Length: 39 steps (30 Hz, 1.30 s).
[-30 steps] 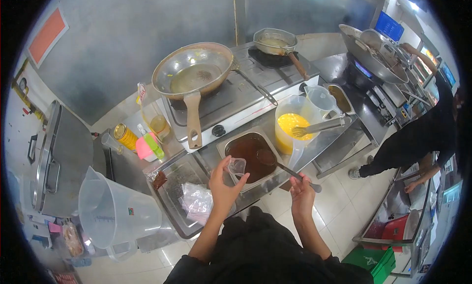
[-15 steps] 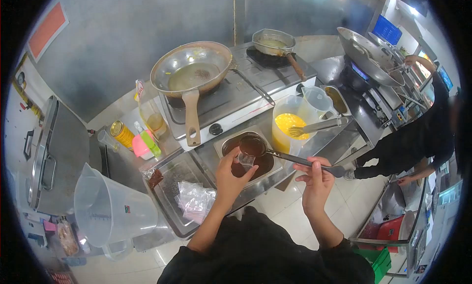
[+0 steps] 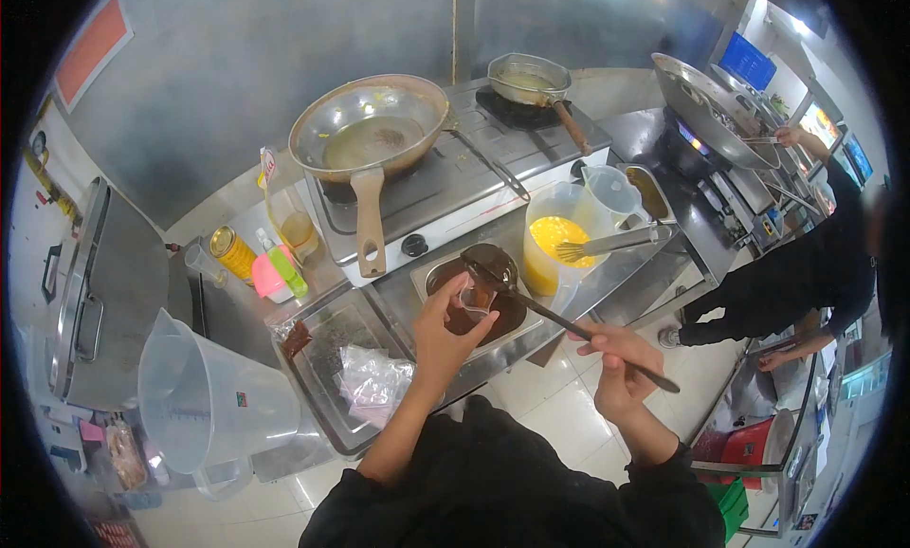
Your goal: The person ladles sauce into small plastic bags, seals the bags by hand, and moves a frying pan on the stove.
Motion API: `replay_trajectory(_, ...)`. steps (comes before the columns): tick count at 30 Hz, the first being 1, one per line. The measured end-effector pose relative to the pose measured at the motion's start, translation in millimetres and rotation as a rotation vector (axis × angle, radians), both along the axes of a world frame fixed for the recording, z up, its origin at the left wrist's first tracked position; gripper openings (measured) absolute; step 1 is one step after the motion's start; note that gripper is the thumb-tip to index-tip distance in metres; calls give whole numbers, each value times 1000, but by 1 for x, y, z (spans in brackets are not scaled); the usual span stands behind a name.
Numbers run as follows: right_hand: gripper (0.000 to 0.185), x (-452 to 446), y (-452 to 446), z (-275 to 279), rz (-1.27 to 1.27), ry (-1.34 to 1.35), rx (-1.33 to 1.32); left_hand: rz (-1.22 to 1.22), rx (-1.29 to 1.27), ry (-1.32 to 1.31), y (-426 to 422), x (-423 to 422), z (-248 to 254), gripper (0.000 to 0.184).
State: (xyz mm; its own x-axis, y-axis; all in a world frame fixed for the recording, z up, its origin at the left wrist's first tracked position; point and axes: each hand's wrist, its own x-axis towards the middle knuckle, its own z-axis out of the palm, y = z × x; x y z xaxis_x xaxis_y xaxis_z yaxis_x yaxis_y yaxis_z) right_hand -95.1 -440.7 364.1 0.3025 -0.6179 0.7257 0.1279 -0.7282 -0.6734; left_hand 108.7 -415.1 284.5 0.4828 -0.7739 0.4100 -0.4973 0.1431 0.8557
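Note:
Between the thumb and fingers of my left hand is a small clear plastic cup, tilted, with reddish-brown sauce showing in it. My right hand grips the dark handle of a ladle. The ladle's bowl is tipped against the cup's rim. Both are above a steel container of dark brown sauce. Just right of it stands a plastic pitcher of yellow liquid with a whisk in it. Clear plastic bags lie on a tray left of my left hand.
Behind are a large frying pan and a small pot on a stove. A big clear pitcher and a yellow can are at left. Another person holds a wok utensil at right.
The ladle rose from the sauce container to the cup in my left hand and tipped; sauce now shows in the cup. The other person's hand shifted slightly near the wok.

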Motion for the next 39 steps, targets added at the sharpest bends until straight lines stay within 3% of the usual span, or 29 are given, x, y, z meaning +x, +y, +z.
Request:
replay_trajectory(1,11,-2,-2,4,-22,134,-151,0,0,1,0,0,1,66)
replay_trajectory(2,11,-2,-3,8,-22,135,-151,-5,-6,29,-1,-1,2,62)
replay_trajectory(4,9,-1,-7,15,22,182,-429,-9,-12,58,-1,0,2,59)
replay_trajectory(7,15,1,-12,23,57,228,-637,-61,-18,41,-2,3,0,57)
replay_trajectory(10,18,2,-15,13,83,220,-683,-59,-19,60,-1,4,3,56)
replay_trajectory(20,20,1,-19,-12,77,203,-598,-36,-16,105,-1,4,-1,54)
replay_trajectory(22,7,1,-18,-13,49,238,-526,-10,-22,91,0,4,0,58)
replay_trajectory(27,3,1,-16,-12,23,214,-483,-17,9,114,1,3,5,58)
replay_trajectory(34,23,-2,-15,-16,-38,105,-432,-76,-57,107,0,4,15,59)
replay_trajectory(39,24,-5,-15,-30,-1,127,-263,-54,42,77,3,4,19,62)
